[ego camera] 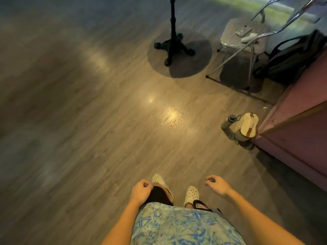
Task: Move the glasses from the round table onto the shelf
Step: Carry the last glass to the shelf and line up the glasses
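Hanging grips: left hand point(140, 190) and right hand point(216, 186) loosely curled, grasping nothing
Floor: wood planks point(106, 121)
Desk base: black pedestal point(172, 45), well ahead

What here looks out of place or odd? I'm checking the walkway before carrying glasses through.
A water bottle and a light bag sit on the floor against the pink counter, beside the walking path. A phone lies on the chair seat. Nothing looks spilled or broken. Both hands are empty.
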